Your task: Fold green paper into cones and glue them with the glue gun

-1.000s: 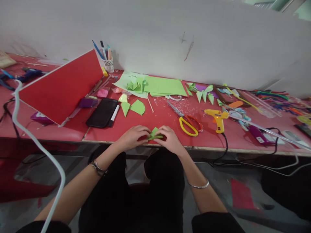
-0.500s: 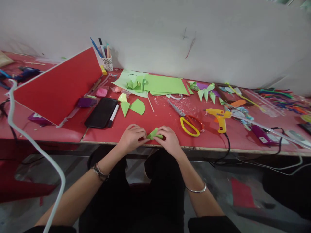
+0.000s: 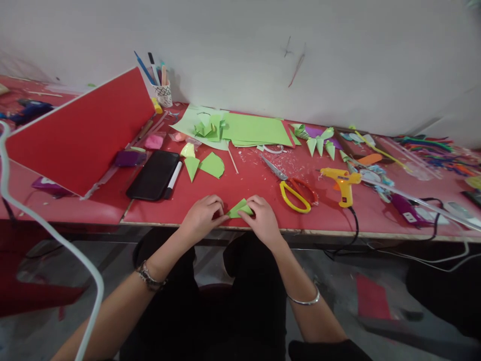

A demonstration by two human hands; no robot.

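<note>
Between my hands, at the front edge of the red table (image 3: 180,213), is a small piece of green paper (image 3: 237,208), folded into a pointed shape. My left hand (image 3: 205,213) pinches its left corner between thumb and fingers. On the other side, my right hand (image 3: 262,216) grips the right part, with the thumb in front and the fingertips on the fold. Beyond them lie a folded green paper cone (image 3: 192,168) and a flat green paper piece with a rounded edge (image 3: 212,165). Scissors (image 3: 295,195) with yellow and red handles lie to the right of my right hand.
A yellow glue gun (image 3: 342,184) stands at the right, its black cord hanging over the edge. Left are a black phone (image 3: 154,175), a marker (image 3: 173,180) and a leaning red board (image 3: 86,130). Green sheets (image 3: 259,129) and a pen cup (image 3: 163,95) are at the back.
The folded green paper now lies flatter and shows a wider triangular face between my fingers. Both hands stay in nearly the same place; the camera view has shifted slightly.
</note>
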